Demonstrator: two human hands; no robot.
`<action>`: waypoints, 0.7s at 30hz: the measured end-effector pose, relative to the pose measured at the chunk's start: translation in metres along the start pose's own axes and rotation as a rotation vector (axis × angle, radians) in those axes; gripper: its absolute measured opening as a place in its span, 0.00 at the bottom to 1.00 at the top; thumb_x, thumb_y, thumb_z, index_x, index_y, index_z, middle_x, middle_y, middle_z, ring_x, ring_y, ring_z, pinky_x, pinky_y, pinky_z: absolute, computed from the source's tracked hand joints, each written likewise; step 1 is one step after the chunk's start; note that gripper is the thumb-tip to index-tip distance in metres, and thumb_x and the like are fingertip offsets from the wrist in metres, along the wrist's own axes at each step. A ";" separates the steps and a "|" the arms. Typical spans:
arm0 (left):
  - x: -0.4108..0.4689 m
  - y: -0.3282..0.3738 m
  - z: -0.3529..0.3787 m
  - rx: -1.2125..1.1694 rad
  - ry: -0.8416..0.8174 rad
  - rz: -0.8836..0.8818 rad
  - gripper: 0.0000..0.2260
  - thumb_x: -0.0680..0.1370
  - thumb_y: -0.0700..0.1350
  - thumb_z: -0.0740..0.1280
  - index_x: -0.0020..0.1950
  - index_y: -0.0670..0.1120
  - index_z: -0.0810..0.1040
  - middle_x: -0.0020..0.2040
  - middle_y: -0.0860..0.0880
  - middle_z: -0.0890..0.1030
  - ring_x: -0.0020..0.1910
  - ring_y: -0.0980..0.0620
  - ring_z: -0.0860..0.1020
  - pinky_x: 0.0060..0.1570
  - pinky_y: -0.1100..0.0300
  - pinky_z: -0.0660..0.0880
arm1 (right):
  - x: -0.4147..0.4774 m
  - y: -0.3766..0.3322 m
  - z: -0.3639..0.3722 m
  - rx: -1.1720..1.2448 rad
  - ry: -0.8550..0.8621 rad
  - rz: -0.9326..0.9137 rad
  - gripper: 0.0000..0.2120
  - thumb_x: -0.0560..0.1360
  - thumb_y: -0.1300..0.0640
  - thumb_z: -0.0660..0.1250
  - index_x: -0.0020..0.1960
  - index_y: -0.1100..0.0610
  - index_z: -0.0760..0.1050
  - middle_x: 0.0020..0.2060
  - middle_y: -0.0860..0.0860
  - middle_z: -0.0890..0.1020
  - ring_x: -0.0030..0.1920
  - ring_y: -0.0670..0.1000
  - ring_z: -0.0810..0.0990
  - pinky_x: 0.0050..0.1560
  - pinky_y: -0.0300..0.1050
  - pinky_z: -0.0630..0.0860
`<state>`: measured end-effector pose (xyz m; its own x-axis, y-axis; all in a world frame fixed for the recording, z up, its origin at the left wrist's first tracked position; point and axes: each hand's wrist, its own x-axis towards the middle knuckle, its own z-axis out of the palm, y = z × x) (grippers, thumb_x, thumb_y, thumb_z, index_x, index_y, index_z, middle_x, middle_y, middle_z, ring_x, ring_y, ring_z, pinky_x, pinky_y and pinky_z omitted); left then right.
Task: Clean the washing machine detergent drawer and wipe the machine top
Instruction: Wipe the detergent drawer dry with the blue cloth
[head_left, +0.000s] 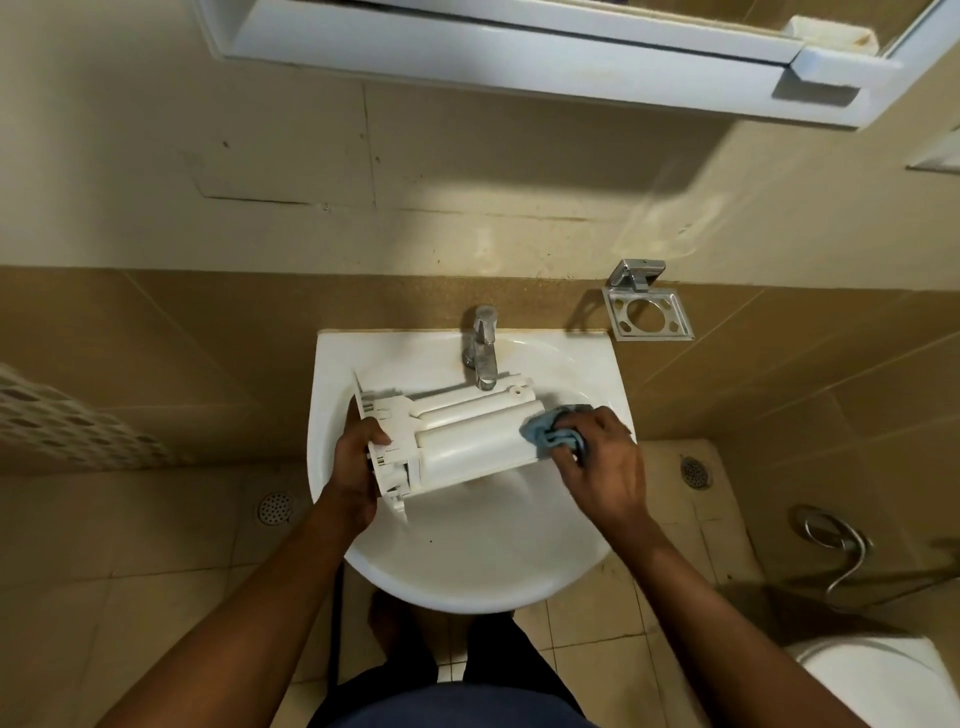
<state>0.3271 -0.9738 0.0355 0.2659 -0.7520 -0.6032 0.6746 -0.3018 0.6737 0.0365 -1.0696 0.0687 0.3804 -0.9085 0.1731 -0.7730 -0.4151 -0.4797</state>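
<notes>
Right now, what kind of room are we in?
Bathroom, almost certainly: a white washbasin with a chrome tap, what looks like a toilet at lower right, and a floor drain in the tiles.

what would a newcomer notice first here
The white detergent drawer stands out, held over the white sink at the centre of the view, just below the tap. The left hand grips its front-panel end, while the right hand holds a bunched blue cloth against its other end.

White plastic drawer (457, 436), blue cloth (550, 431), glossy sink (467, 571), shiny metal tap (483, 348).
</notes>
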 end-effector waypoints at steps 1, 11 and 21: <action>-0.001 0.000 0.001 -0.009 -0.007 0.006 0.36 0.61 0.41 0.66 0.71 0.41 0.73 0.57 0.37 0.80 0.50 0.39 0.80 0.48 0.49 0.79 | 0.004 0.000 -0.002 -0.001 0.020 -0.007 0.13 0.73 0.54 0.69 0.57 0.55 0.82 0.52 0.53 0.79 0.49 0.54 0.79 0.43 0.46 0.80; -0.013 -0.006 0.028 0.167 -0.098 0.164 0.31 0.69 0.27 0.53 0.73 0.37 0.67 0.51 0.36 0.76 0.34 0.47 0.81 0.28 0.63 0.77 | -0.012 -0.094 0.057 0.044 -0.215 -0.230 0.15 0.75 0.54 0.62 0.59 0.55 0.80 0.55 0.51 0.83 0.55 0.54 0.78 0.57 0.54 0.74; -0.022 0.005 0.024 0.176 -0.098 0.115 0.32 0.69 0.33 0.57 0.73 0.46 0.72 0.47 0.41 0.77 0.31 0.48 0.78 0.22 0.64 0.72 | -0.012 -0.027 0.018 -0.002 -0.214 -0.190 0.14 0.75 0.55 0.66 0.60 0.52 0.80 0.59 0.49 0.83 0.58 0.53 0.79 0.60 0.53 0.75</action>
<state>0.3082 -0.9733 0.0625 0.2598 -0.8380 -0.4799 0.5110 -0.3024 0.8047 0.0620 -1.0460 0.0643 0.6171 -0.7834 0.0741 -0.6785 -0.5774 -0.4541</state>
